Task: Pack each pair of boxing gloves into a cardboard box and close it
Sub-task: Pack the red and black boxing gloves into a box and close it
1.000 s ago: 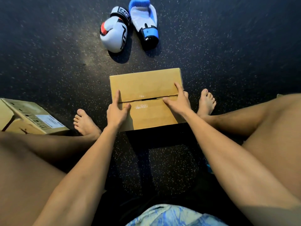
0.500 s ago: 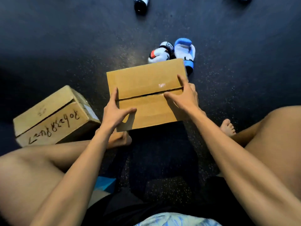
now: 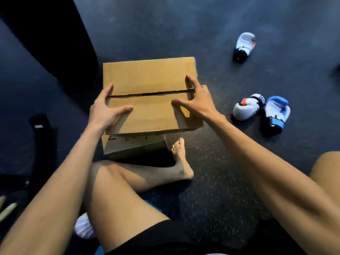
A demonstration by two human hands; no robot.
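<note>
— Both hands clamped on it?

— Yes. The left hand (image 3: 104, 109) grips the left side of the cardboard box (image 3: 149, 78). Its thumb lies flat on the near flap and its fingers reach along and down the left edge. The right hand (image 3: 198, 102) holds the right side, with thumb and forefinger spread on top either side of the seam and the other fingers curled over the edge.

— Is the box closed?

— Both flaps are down. They meet in a seam running left to right, with a thin dark gap along it.

— Where is it?

— Right over a second box (image 3: 136, 146), which stands on the floor (image 3: 202, 24) and shows dark handwriting along the near edge of its top. The upper box covers most of it. I can't tell whether it rests on the lower box or is held just clear of it.

— And the gloves?

— They're on the floor, to the right and well apart from the boxes. A white-and-red glove (image 3: 245, 107) lies just beside a blue-and-white glove (image 3: 276, 113). A third glove (image 3: 243, 46), mostly white, lies alone farther away.

— Anything else?

— A bare foot (image 3: 179, 159) is beside the near right corner of the lower box. A dark column (image 3: 55, 34) fills the far left.
</note>
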